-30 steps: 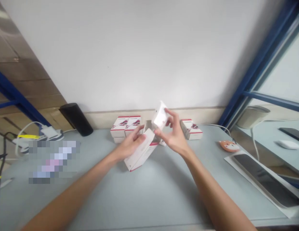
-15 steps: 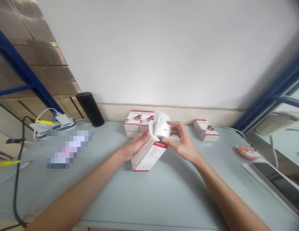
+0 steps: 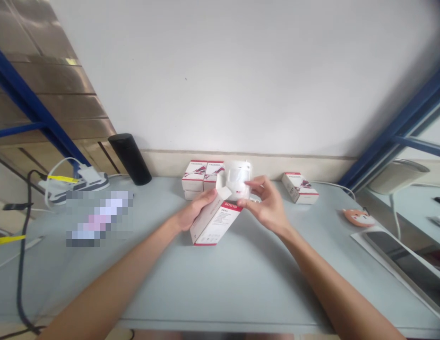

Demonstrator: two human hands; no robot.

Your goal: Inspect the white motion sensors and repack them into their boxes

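mid-frame, the left hand (image 3: 196,212) curls its fingers (image 3: 207,197) around an open white box (image 3: 216,224), tilted so its flap stands clear, while the right hand (image 3: 267,205) pinches a round white detector (image 3: 237,179) in its fingers (image 3: 257,185), just beside the opening, above the bench (image 3: 241,283).

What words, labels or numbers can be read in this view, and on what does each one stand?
"DETECTOR": on the red band of the white cardboard box in the left hand.
Small print below it: too small to read.
White-and-red boxes stacked at the back and the lone white-and-red box at right: printing too blurred to read.
Red mark on the rounded white plastic device: unreadable.
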